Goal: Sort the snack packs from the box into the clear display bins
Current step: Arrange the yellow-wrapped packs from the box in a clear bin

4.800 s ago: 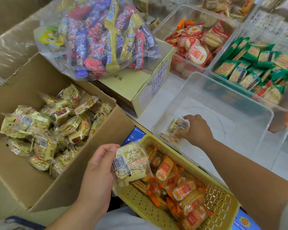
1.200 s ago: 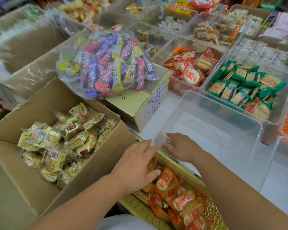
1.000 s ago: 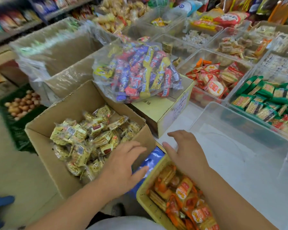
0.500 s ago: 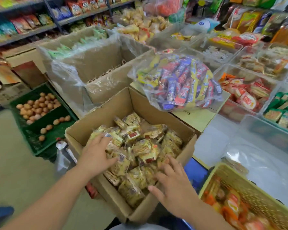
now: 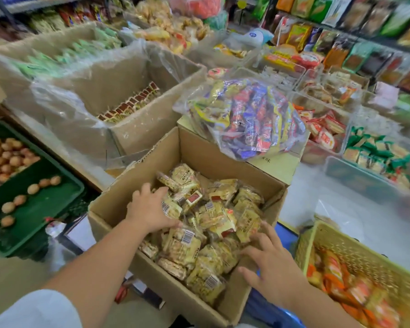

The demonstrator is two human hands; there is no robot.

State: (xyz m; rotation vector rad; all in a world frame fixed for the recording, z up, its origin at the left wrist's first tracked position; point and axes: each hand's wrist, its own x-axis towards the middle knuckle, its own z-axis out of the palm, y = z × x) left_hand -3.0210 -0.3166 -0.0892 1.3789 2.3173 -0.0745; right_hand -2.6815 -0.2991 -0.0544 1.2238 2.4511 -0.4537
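Filling the cardboard box [image 5: 211, 159], clear-wrapped yellow snack packs [image 5: 213, 216] show barcode labels.

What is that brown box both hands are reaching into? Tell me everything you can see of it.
The cardboard box is plain brown corrugated card, open at the top and heaped with small clear-wrapped yellow snack packs, some showing barcodes. The left hand rests on the packs near its left wall. The right hand reaches in over the near right corner, fingers spread. A yellowish carton stands right behind it. What the box stands on is hidden.
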